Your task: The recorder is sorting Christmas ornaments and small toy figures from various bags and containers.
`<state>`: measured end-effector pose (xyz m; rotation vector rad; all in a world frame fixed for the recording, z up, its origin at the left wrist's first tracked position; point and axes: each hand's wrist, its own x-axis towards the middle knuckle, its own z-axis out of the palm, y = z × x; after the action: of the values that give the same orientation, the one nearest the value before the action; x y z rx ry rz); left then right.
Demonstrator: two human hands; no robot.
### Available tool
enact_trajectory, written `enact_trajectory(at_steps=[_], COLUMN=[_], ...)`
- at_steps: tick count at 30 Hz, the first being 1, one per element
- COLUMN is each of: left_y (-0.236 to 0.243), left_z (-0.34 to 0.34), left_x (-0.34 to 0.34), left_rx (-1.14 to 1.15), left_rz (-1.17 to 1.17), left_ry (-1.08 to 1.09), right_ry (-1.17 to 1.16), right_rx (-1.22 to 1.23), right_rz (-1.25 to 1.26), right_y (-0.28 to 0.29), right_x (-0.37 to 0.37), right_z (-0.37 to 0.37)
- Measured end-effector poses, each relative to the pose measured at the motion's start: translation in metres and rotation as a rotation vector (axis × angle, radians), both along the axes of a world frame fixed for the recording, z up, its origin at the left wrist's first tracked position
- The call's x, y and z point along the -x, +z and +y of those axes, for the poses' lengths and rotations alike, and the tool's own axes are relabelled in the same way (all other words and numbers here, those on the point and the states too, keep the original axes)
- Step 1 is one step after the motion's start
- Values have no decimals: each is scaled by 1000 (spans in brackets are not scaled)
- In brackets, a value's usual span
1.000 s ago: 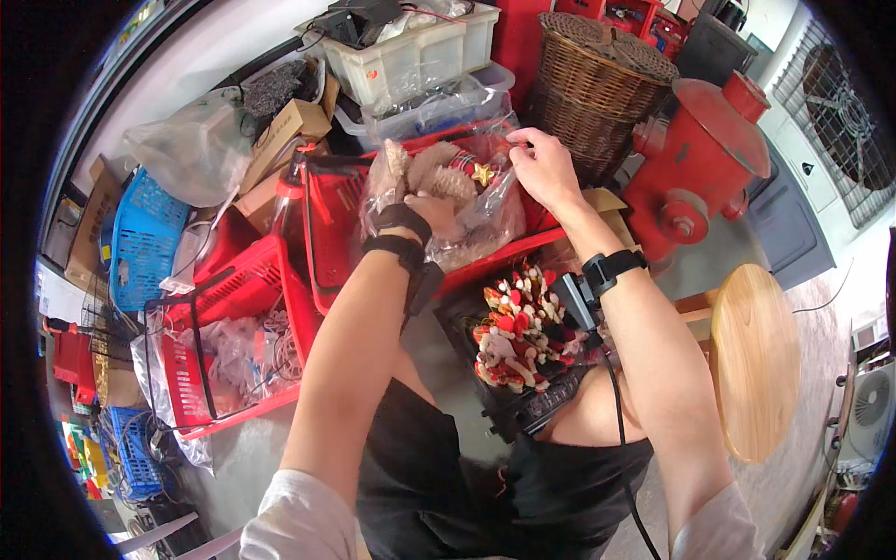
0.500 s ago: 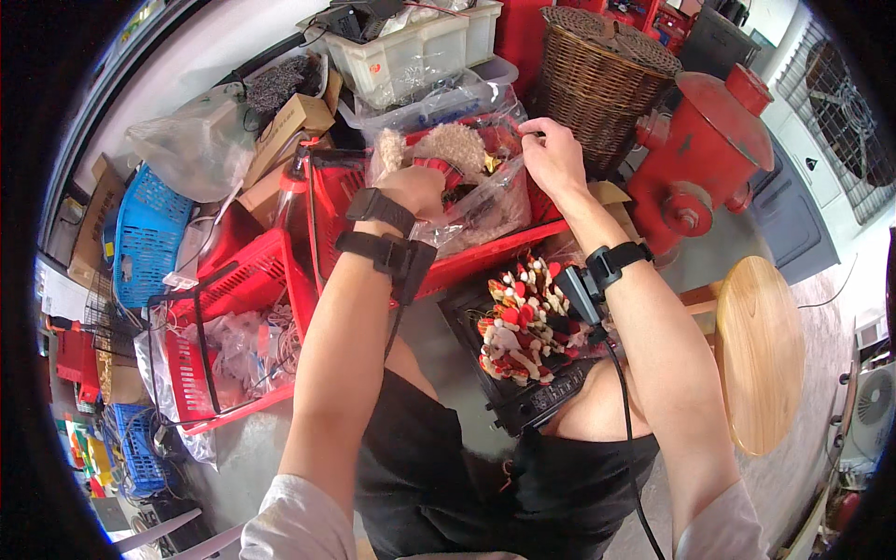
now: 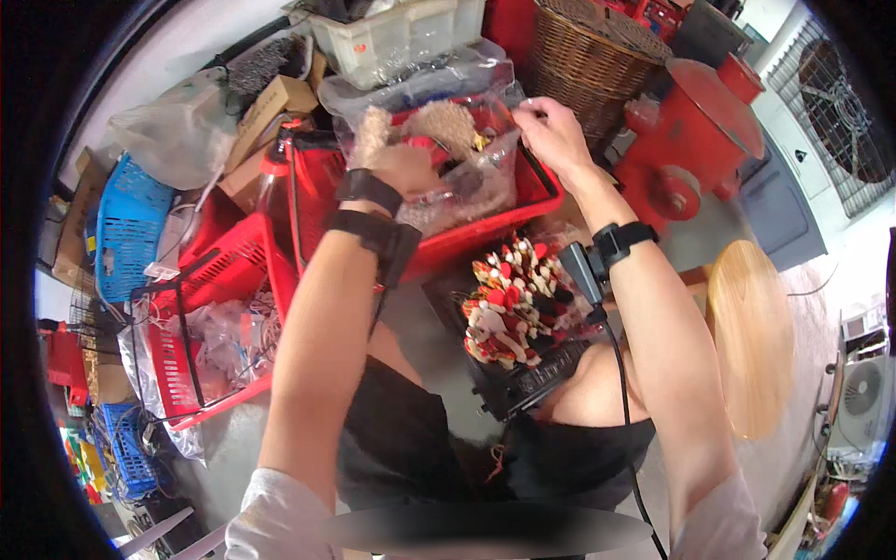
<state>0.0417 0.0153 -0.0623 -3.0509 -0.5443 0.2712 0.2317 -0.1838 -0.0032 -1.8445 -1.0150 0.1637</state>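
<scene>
My left hand point(image 3: 411, 168) reaches into a clear plastic bag point(image 3: 481, 191) over beige fluffy plush items point(image 3: 439, 126); motion blur hides its fingers. At the bag's right edge, my right hand point(image 3: 555, 131) is closed in a pinch on the plastic. The bag lies in a red plastic basket point(image 3: 485, 224), and red cloth and a small yellow piece show among the plush. Below the basket, a clump of red and white plush pieces point(image 3: 509, 303) sits on a black tray point(image 3: 523, 392).
A second red basket point(image 3: 173, 373) of bagged items and a blue basket point(image 3: 131, 233) stand left. Boxes and a white bin point(image 3: 392, 51) are behind. A wicker basket point(image 3: 588, 75), a red metal hydrant-shaped object point(image 3: 700, 121) and a round wooden stool point(image 3: 751, 336) are at right.
My left hand has moved up and leftward within the bag, and more red cloth came into view. My right hand stays at the bag's edge. The whole view has shifted slightly.
</scene>
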Motion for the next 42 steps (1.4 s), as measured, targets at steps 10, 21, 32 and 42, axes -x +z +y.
enact_trajectory(at_steps=[10, 21, 32, 42], left_y=[104, 22, -53, -70], left_z=[-93, -146, -169, -225], left_x=[23, 10, 60, 81], left_rx=[-105, 5, 87, 310], left_rz=[-615, -229, 158, 314], left_ry=[190, -26, -334, -481], right_ry=[-35, 349, 236, 284], right_rx=[457, 1113, 1081, 1068], right_rz=[185, 128, -10, -116], right_y=[-6, -25, -27, 2], right_x=[-55, -11, -10, 3], right_z=[-44, -34, -27, -38])
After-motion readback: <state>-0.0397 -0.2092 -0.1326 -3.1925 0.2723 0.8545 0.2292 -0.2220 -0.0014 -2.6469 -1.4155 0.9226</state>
